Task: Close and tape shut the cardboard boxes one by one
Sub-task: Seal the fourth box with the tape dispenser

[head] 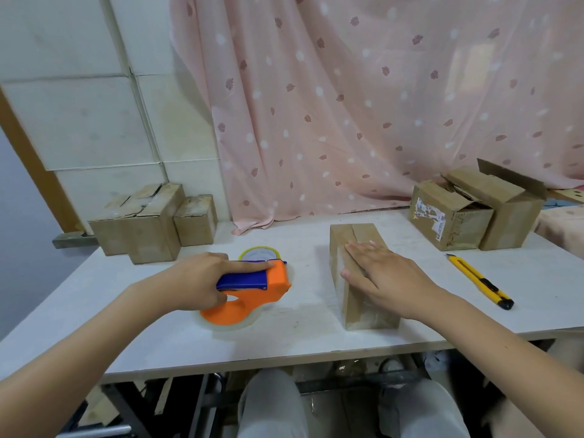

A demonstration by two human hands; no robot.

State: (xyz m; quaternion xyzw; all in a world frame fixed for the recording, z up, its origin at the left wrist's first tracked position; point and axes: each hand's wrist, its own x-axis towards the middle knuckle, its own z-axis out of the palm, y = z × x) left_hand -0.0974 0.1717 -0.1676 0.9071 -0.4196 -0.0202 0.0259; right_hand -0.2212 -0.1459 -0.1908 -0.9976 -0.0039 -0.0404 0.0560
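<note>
A closed cardboard box (363,311) lies on the white table (284,336), with clear tape along its top seam and down its near end. My right hand (382,273) rests flat on top of it, fingers straight. To the left, my left hand (196,279) grips the blue handle of an orange tape dispenser (252,289) that sits on the table with its clear tape roll, index finger stretched along the handle.
Two closed boxes (139,226) stand at the back left. Two boxes with open flaps (474,213) stand at the back right. A yellow utility knife (480,281) lies right of the taped box. A pink curtain (379,105) hangs behind the table.
</note>
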